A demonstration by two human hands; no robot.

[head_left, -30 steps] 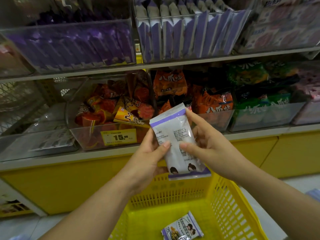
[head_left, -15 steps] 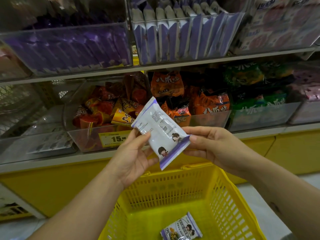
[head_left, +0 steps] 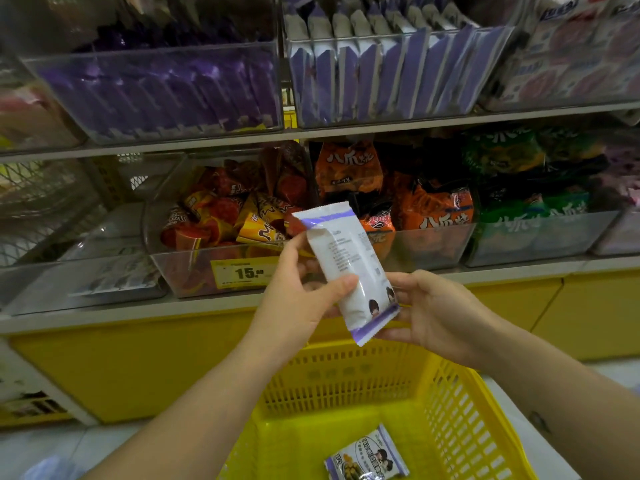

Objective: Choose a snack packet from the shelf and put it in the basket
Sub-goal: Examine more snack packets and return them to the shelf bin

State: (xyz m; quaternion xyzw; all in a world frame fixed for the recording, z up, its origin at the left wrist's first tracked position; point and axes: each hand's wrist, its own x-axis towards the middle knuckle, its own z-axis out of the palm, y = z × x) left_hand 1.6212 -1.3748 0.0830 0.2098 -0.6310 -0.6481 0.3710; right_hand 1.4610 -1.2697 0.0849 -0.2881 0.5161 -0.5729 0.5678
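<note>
A white snack packet (head_left: 346,268) with purple ends is held up in front of the shelf, its printed back facing me, nearly upright and leaning left at the top. My left hand (head_left: 301,299) grips its left side, thumb across the front. My right hand (head_left: 429,310) pinches its lower right corner. Below them stands a yellow plastic basket (head_left: 460,410). A similar packet (head_left: 367,459) lies on the basket's floor.
The shelf (head_left: 346,133) carries clear bins: purple packets (head_left: 173,88) and white-purple packets (head_left: 374,71) on top, red-orange snacks (head_left: 228,216), orange bags (head_left: 433,209) and green bags (head_left: 530,216) below. A yellow price tag (head_left: 242,271) reads 15. The yellow base panel (head_left: 121,368) lies beneath.
The packet has been turned between my hands, from upright to tilted flat and back to nearly upright. My right hand has dropped to its lower corner.
</note>
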